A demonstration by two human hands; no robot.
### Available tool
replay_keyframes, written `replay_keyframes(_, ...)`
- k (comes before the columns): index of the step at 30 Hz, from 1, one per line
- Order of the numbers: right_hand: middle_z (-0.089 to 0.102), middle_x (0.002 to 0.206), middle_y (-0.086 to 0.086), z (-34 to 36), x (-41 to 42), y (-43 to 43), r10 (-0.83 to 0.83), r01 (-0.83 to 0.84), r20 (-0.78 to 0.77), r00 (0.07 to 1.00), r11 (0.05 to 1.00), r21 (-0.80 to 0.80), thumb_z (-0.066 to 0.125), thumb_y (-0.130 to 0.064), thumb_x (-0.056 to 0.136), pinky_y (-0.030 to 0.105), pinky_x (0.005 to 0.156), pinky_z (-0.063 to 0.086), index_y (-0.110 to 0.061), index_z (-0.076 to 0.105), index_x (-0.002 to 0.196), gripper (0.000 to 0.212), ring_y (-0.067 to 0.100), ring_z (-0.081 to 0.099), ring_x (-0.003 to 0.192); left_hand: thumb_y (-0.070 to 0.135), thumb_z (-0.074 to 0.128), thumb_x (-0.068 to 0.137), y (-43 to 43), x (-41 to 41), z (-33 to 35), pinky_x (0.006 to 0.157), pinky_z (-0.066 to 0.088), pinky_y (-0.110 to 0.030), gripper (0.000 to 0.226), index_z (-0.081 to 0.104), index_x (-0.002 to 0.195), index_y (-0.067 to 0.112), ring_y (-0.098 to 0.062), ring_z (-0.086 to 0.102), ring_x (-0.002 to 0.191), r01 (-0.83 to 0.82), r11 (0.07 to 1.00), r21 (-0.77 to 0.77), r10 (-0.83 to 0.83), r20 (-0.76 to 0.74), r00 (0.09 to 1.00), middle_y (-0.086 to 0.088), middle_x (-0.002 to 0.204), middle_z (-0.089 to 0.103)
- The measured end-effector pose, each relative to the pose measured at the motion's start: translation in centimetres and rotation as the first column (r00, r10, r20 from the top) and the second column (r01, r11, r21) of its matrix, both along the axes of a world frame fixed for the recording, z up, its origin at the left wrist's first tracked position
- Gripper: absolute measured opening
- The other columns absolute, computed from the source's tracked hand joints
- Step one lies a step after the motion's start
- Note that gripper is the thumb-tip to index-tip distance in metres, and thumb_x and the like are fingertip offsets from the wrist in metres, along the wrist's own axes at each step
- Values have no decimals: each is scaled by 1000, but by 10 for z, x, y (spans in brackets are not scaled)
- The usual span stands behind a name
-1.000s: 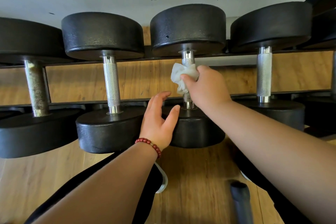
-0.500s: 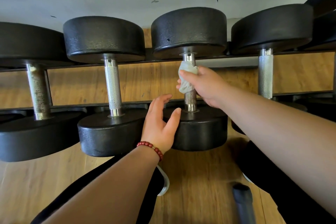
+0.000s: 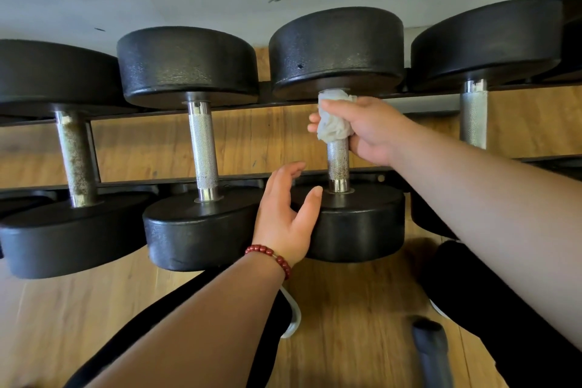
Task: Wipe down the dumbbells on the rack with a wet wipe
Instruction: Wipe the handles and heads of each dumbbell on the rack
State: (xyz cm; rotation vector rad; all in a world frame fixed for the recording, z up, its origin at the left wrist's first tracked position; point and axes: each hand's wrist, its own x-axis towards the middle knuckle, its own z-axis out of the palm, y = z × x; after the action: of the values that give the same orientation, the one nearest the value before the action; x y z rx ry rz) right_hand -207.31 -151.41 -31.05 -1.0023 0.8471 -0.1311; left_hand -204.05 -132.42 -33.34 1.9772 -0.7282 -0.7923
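Note:
Several black dumbbells lie side by side on a black rack (image 3: 425, 105). My right hand (image 3: 368, 129) grips a crumpled white wet wipe (image 3: 332, 120) wrapped round the upper part of the steel handle (image 3: 338, 164) of the third dumbbell (image 3: 340, 47), just under its far head. My left hand (image 3: 283, 214), with a red bead bracelet at the wrist, rests against that dumbbell's near head (image 3: 362, 227). Its fingers are relaxed and its thumb lies on the head's top face.
To the left lie a dumbbell with a clean knurled handle (image 3: 203, 148) and one with a rusty handle (image 3: 75, 154). Another dumbbell (image 3: 474, 116) lies to the right. Below are wooden floor, my dark trouser legs and a dark bar end (image 3: 431, 346).
My right hand has slid the wipe up the handle, from its middle to just under the far head. My left hand has stayed on the near head.

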Motion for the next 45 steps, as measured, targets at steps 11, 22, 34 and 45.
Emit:
replay_keyframes(11,71,98,15,10,-3,-10,111,-105,-66,992,990,91,61,-7,92,32,74,60,-4,58,107,15,22,72,88,44,49,89,1,-1,0,90,29,-4,51,44,137,28,19,38,114,1,1000,-6,-1,2,1000,21,128,43)
replay_keyframes(22,72,104,13,7,-15,-8,281,-256,-158,947,953,161,64,-15,89,29,75,59,-5,51,123,38,19,72,94,45,47,86,0,0,0,85,28,7,53,46,136,27,19,39,115,-5,1000,-15,5,5,1000,19,129,44)
replay_keyframes(34,70,105,0,4,-33,4,529,-607,-475,703,794,-15,75,-22,81,23,81,47,-14,57,124,47,12,64,99,47,46,86,0,0,0,84,31,3,54,44,136,29,18,39,116,4,1000,-11,-4,-2,1000,19,130,44)
replay_keyframes(45,64,102,-3,7,-41,15,536,-822,-682,497,543,-172,67,-52,84,28,83,44,-23,61,123,49,14,56,93,46,47,86,1,1,-1,80,30,8,51,44,134,30,15,40,115,5,1000,-19,-5,-7,1000,17,131,44)
